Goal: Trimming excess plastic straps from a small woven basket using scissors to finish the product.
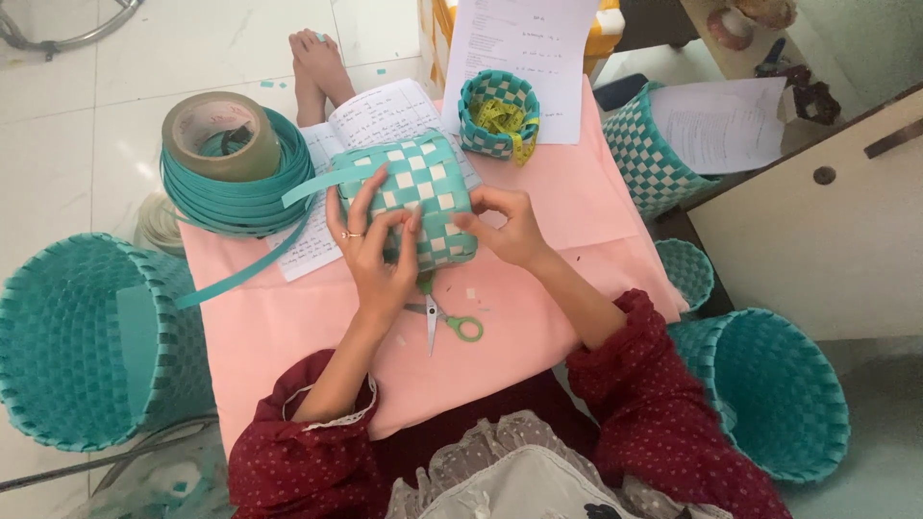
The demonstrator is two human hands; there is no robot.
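A small teal-and-white checkered woven basket (423, 183) lies on its side on the pink-covered table (288, 327). My left hand (375, 245), with a ring on one finger, presses its fingers on the basket's woven side. My right hand (508, 226) grips the basket's right edge. A loose teal strap (308, 187) runs from the basket toward the left. Green-handled scissors (444, 319) lie on the table just under my left hand.
A coil of teal strap (240, 197) with a roll of brown tape (221, 135) on it sits at the left. An open notebook (370, 115), a small woven cup with a yellow tape measure (498, 113), paper sheets and several large teal baskets (87, 336) surround the table.
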